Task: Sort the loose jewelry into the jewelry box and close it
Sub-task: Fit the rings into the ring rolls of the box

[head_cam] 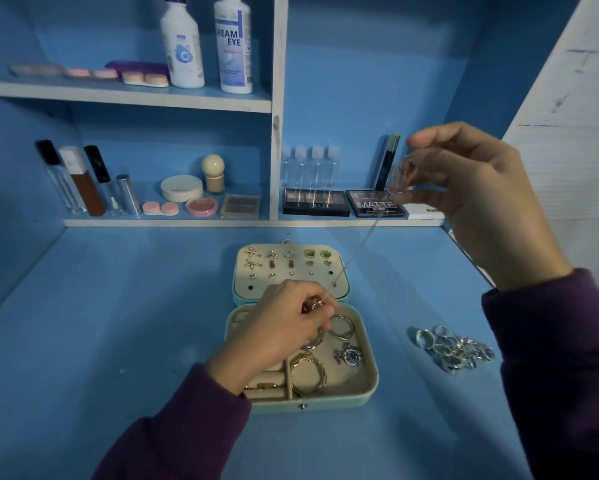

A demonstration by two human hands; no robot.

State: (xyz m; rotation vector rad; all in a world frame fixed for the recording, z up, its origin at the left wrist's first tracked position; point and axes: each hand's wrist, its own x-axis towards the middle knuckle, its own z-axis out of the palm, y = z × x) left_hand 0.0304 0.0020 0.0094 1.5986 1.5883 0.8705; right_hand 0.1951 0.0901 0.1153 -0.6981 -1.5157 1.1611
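The left hand [284,329] pinched the pendant [312,303] over the box [372,379] while the right hand [471,188] pinched the chain [355,252] at 2 o'clock; lowering it slowly would avoid knots.

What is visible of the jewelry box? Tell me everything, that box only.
The jewelry box is a rounded-corner case, mint green outside, cream-lined inside. It sits open on the blue tabletop, its lid folded back on the far side, holding rows of stud earrings with a few holes empty. The divided base holds gold hoops, silver hoops and a blue-stone piece. A metal clasp sits at the front. The left hand, pinching a necklace, hovers over the base; contact is unclear.
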